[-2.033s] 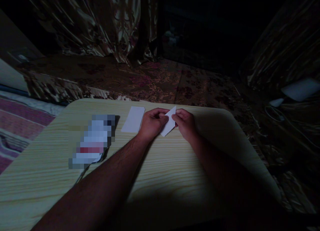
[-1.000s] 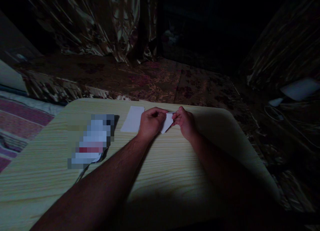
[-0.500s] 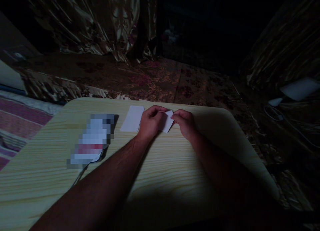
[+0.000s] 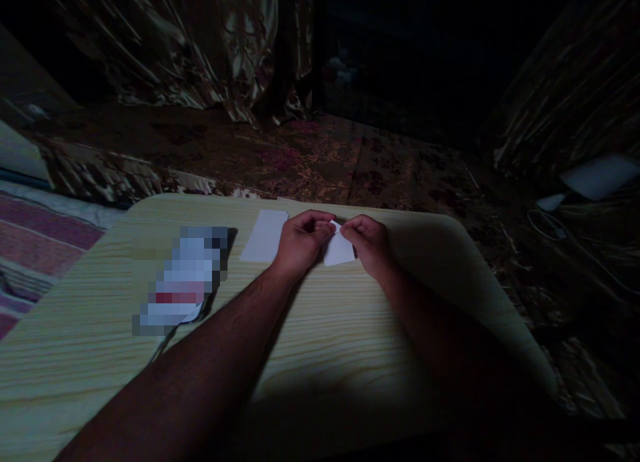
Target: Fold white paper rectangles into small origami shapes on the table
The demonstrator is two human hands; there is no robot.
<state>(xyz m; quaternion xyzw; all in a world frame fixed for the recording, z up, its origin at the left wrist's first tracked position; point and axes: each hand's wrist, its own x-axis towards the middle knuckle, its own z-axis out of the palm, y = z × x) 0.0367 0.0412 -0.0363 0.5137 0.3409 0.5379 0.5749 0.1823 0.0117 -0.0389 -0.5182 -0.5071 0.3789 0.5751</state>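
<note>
Fingertips of the left hand and right hand now pinch the top edge of the small white paper, which two seconds ago stood tilted and longer but now sits lower and squarer over the wooden table, beside another white slip.

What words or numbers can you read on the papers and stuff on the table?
None can be read.
Small white paper, pinched by the left hand and right hand: blank on the side that shows.
White slip lying on the table: blank on the side that shows.
Blurred-out object left of the slip: white and red patches only, nothing legible.
</note>
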